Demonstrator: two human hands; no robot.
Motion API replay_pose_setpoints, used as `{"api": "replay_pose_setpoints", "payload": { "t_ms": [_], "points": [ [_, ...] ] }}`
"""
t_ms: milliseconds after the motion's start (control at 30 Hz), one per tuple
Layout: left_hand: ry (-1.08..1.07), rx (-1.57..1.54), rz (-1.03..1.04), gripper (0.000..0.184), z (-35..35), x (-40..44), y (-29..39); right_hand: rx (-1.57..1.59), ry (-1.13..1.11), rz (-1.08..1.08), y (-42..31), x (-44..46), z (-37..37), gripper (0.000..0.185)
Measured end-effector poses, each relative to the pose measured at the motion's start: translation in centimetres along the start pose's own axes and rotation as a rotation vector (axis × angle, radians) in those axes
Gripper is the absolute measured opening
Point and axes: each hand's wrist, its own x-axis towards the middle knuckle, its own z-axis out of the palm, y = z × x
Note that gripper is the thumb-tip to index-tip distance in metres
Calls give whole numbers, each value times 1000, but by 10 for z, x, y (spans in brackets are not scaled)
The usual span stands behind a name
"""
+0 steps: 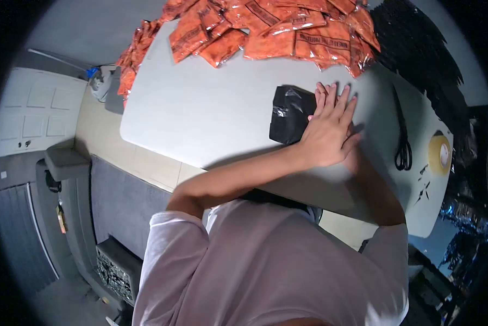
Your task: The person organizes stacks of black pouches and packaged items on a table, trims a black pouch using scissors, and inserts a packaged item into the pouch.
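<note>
The black package lies flat on the white table, orange packets at its 12 o'clock. At its 3 o'clock edge, the left hand lies palm down, fingers straight and slightly parted, gripping nothing visible; it covers most of the right hand, whose grasp I cannot tell. The package looks light, fairly firm and slick, so best held by its 3 and 9 o'clock sides.

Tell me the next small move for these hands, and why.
Probably lift the left hand off the right hand: it lies across the right, and together they seem to hide one side of the black packet, so that edge cannot be checked.
</note>
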Motion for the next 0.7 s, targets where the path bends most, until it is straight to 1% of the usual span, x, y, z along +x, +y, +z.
{"api": "replay_pose_setpoints", "payload": {
  "t_ms": [33, 67, 100, 133, 167, 233, 367, 500, 667, 700],
  "points": [
    [-1, -25, -23, 85, -1, -2, -3, 23, 10, -3, 16, -59, -22, 65],
    [-10, -7, -33, 85, -2, -3, -3, 48, 16, -3, 16, -54, -22, 64],
    [-5, -32, -90, 85, -2, -3, -2, 68, 23, -3, 19, -61, -26, 64],
    [1, -62, -147, 86, -1, -4, -1, 86, 26, -1, 20, -46, -22, 64],
    [-3, -51, -152, 86, -1, -5, 0, 101, 30, 0, 20, -58, -28, 64],
    [-25, -10, -244, 87, -1, -2, 0, 117, 46, 8, 20, -40, -24, 64],
    [-27, 3, -287, 91, -1, -4, -2, 139, 45, 48, 18, -26, -25, 64],
    [-24, 18, -279, 92, -4, -5, -4, 163, 32, 74, 17, -24, -30, 64],
    [-1, 57, -274, 99, -2, -8, -9, 186, -3, 111, 6, -12, -35, 64],
    [-13, 95, -275, 100, -3, -9, -9, 193, -7, 116, 19, -19, -35, 64]
  ]
}}
